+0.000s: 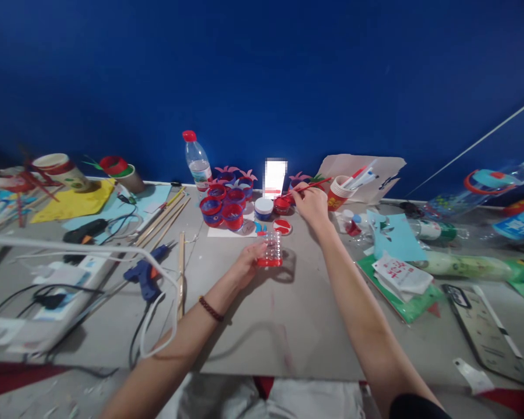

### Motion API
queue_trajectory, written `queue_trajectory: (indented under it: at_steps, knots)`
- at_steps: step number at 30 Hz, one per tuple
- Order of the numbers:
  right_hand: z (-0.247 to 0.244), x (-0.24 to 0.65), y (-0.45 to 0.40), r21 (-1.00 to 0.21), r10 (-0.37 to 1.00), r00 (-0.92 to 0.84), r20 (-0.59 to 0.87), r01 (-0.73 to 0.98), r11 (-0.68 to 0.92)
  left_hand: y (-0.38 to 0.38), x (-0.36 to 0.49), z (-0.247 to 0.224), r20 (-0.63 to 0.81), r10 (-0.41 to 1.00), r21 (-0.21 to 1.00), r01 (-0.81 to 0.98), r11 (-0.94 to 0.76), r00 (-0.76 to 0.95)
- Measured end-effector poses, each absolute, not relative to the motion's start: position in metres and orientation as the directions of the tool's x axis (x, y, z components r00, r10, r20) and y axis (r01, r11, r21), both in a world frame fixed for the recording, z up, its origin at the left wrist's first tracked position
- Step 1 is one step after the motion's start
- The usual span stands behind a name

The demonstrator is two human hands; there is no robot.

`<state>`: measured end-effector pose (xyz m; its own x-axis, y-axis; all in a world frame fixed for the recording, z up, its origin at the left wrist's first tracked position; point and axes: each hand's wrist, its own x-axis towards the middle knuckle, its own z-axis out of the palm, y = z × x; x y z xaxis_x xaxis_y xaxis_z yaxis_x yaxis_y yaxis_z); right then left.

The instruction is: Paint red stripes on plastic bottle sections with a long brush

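Note:
My left hand (247, 263) is closed around a clear ribbed plastic bottle piece (274, 249) with a red band along one edge, held above the table. In my right hand (311, 201) is a thin red paintbrush (318, 183); its tip end is over or in the open red paint jar (282, 203). Beside that jar stands a white-lidded jar (264, 208). A red-smeared lid (282, 227) lies just in front of them. Several red and blue painted cups (222, 210) cluster to the left.
A blue glue gun (148, 273), wooden sticks (161, 221) and a power strip (56, 308) with looping cables occupy the left. A water bottle (197, 160) stands behind the cups. Paper cups with pens (339, 191), green paper (390, 291) and a phone (484, 331) are to the right.

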<state>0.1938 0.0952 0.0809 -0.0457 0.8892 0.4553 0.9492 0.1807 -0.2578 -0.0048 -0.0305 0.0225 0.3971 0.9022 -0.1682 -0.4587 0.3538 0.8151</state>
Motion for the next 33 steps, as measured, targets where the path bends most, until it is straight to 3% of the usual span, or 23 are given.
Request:
queue_trajectory:
  at_steps: [21, 33]
  knots:
    - [0.086, 0.192, 0.092, -0.289, 0.915, -0.016, 0.403, 0.946, 0.144, -0.031, -0.005, 0.022, -0.169, 0.898, 0.823, -0.443, 0.355, 0.406]
    - [0.091, 0.202, 0.093, -0.431, 0.909, 0.036, 0.415, 0.888, 0.161, -0.028, -0.003, 0.016, -0.183, 0.901, 0.816, -0.45, 0.362, 0.393]
